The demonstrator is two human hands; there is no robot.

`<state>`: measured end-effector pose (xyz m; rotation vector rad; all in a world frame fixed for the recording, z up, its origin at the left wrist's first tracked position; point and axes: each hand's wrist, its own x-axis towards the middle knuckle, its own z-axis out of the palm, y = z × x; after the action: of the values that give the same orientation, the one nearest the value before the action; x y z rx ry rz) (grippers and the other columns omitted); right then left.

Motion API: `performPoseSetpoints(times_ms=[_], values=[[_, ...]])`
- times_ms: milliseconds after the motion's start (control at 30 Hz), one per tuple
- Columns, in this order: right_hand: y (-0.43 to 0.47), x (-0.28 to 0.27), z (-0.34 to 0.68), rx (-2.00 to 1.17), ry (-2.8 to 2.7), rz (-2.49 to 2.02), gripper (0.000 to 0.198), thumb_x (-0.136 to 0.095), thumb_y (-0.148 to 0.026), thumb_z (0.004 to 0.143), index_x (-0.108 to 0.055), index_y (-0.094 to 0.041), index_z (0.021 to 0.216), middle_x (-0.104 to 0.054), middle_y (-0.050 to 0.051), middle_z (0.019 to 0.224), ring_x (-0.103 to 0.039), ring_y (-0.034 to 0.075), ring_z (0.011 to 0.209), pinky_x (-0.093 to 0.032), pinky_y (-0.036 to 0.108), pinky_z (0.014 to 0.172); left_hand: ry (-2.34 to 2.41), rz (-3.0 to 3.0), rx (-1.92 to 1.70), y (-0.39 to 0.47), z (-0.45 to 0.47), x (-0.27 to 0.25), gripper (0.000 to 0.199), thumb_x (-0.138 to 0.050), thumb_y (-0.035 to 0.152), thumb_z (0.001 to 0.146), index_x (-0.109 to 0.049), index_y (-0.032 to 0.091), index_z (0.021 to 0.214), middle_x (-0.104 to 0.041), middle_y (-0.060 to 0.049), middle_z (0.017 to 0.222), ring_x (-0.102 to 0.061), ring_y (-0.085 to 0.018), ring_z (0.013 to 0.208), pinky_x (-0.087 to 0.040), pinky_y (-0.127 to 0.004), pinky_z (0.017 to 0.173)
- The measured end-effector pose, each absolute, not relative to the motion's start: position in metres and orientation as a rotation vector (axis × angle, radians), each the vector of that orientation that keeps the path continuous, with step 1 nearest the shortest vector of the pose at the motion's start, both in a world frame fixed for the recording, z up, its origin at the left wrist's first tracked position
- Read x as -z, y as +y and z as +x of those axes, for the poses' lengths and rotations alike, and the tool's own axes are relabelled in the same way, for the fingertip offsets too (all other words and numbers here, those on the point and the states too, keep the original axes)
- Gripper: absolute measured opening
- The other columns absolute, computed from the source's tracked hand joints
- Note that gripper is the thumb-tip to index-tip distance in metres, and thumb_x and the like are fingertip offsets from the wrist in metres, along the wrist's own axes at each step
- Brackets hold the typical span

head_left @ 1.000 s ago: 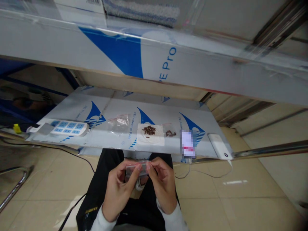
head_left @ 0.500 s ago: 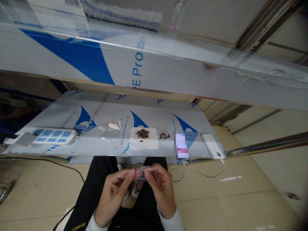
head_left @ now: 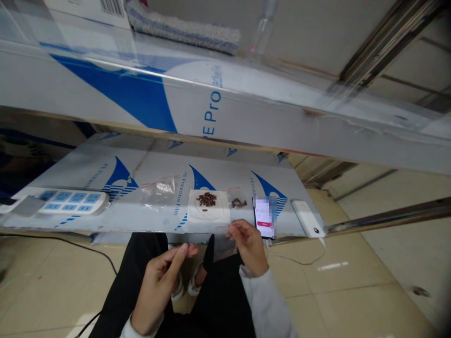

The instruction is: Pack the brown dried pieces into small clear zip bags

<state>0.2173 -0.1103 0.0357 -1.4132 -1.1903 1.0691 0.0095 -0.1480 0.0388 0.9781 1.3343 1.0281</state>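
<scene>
My right hand (head_left: 250,246) is closed, its thumb and fingers pinching a clear plastic zip bag (head_left: 225,246) by its top edge; the bag hangs over my lap. My left hand (head_left: 162,277) is apart from the bag, thumb pressed against the forefinger; whether something tiny lies between them I cannot make out. Beyond my hands, a pile of small brown screw-like pieces (head_left: 207,199) lies on a white square sheet (head_left: 207,217), with a single piece in front of the pile. Right of the sheet is a small clear bag of brown pieces (head_left: 239,203).
Clear plastic bags (head_left: 158,190) lie left on the film-covered low shelf (head_left: 120,216). A white device with blue keys (head_left: 73,202) sits further left. A phone (head_left: 265,218) and a white power bank (head_left: 308,218) with a cable are at right. An upper shelf (head_left: 246,112) overhangs behind.
My hands have moved apart. My right hand has gone up and right with the plastic bag, which now hangs open to view. My left hand has let go of it and shifted slightly left.
</scene>
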Motion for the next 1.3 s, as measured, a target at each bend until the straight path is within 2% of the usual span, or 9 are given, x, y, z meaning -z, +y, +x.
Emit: performPoseSetpoints(times_ms=[133, 300, 433, 533, 633, 800, 967, 1167, 1300], values=[[-0.048, -0.013, 0.26, -0.87, -1.338, -1.687, 0.038, -0.055, -0.05, 0.079, -0.063, -0.014, 0.087, -0.066, 0.003, 0.065, -0.061, 0.017, 0.06, -0.048, 0.027, 0.055, 1.426, 0.969, -1.057, -0.149, -0.003, -0.034, 0.032, -0.065, 0.046, 0.075, -0.076, 0.017, 0.083, -0.076, -0.008, 0.086, -0.069, -0.025, 0.084, -0.054, -0.034, 0.083], [0.027, 0.016, 0.289, -0.629, -1.395, -1.963, 0.026, -0.064, -0.027, 0.073, -0.062, -0.016, 0.096, -0.065, 0.001, 0.063, -0.064, 0.021, 0.071, -0.048, 0.032, 0.073, 1.4, 0.954, -1.07, -0.154, -0.01, -0.038, 0.033, -0.066, 0.046, 0.075, -0.076, 0.016, 0.082, -0.075, -0.008, 0.083, -0.069, -0.023, 0.08, -0.056, -0.028, 0.074], [0.049, 0.02, 0.287, -0.417, -1.475, -2.075, 0.039, -0.061, -0.018, 0.073, -0.056, -0.012, 0.111, -0.068, 0.012, 0.091, -0.061, 0.026, 0.096, -0.043, 0.036, 0.087, 1.437, 0.932, -1.112, -0.159, -0.022, -0.038, 0.032, -0.065, 0.046, 0.075, -0.075, 0.016, 0.08, -0.075, -0.008, 0.082, -0.068, -0.022, 0.079, -0.055, -0.028, 0.074], [0.049, 0.014, 0.275, -0.253, -1.538, -2.091, 0.044, -0.056, -0.022, 0.079, -0.05, -0.007, 0.12, -0.055, 0.024, 0.119, -0.049, 0.034, 0.114, -0.038, 0.046, 0.093, 1.476, 0.908, -1.13, -0.163, -0.035, -0.033, 0.032, -0.064, 0.046, 0.076, -0.075, 0.017, 0.079, -0.075, -0.007, 0.082, -0.068, -0.021, 0.079, -0.054, -0.027, 0.075], [0.049, 0.005, 0.244, -0.162, -1.661, -2.024, 0.043, -0.048, -0.023, 0.085, -0.047, -0.008, 0.126, -0.046, 0.024, 0.13, -0.04, 0.034, 0.121, -0.033, 0.051, 0.097, 1.483, 0.872, -1.142, -0.166, -0.043, -0.027, 0.032, -0.062, 0.046, 0.078, -0.074, 0.016, 0.08, -0.075, -0.006, 0.081, -0.067, -0.02, 0.077, -0.054, -0.026, 0.074], [0.068, -0.003, 0.141, -0.263, -2.092, -1.719, 0.033, -0.045, -0.02, 0.087, -0.057, -0.018, 0.118, -0.058, 0.01, 0.12, -0.049, 0.022, 0.113, -0.036, 0.035, 0.099, 1.472, 0.844, -1.202, -0.168, -0.047, -0.023, 0.032, -0.061, 0.045, 0.08, -0.074, 0.015, 0.081, -0.074, -0.007, 0.077, -0.065, -0.02, 0.072, -0.053, -0.027, 0.069], [0.101, 0.006, 0.047, -0.347, -2.294, -1.63, 0.048, -0.059, -0.019, 0.08, -0.05, -0.018, 0.127, -0.056, 0.01, 0.127, -0.048, 0.02, 0.116, -0.038, 0.031, 0.096, 1.456, 0.86, -1.244, -0.176, -0.056, -0.019, 0.033, -0.055, 0.044, 0.084, -0.071, 0.016, 0.08, -0.072, -0.005, 0.076, -0.064, -0.017, 0.072, -0.051, -0.025, 0.07], [0.125, 0.013, 0.031, -0.44, -2.3, -1.712, 0.008, -0.064, -0.015, 0.074, -0.067, -0.018, 0.081, -0.07, 0.006, 0.09, -0.062, 0.018, 0.091, -0.043, 0.028, 0.081, 1.515, 0.748, -1.284, -0.188, -0.075, -0.004, 0.033, -0.055, 0.045, 0.084, -0.069, 0.016, 0.089, -0.071, -0.005, 0.078, -0.064, -0.017, 0.072, -0.051, -0.025, 0.07], [0.103, -0.007, 0.054, -0.486, -2.25, -1.646, 0.004, -0.062, -0.019, 0.076, -0.066, -0.019, 0.077, -0.071, 0.002, 0.081, -0.063, 0.014, 0.076, -0.046, 0.024, 0.072, 1.531, 0.749, -1.305, -0.185, -0.077, 0.001, 0.031, -0.056, 0.044, 0.083, -0.068, 0.015, 0.09, -0.071, -0.005, 0.08, -0.065, -0.017, 0.074, -0.051, -0.025, 0.069]])
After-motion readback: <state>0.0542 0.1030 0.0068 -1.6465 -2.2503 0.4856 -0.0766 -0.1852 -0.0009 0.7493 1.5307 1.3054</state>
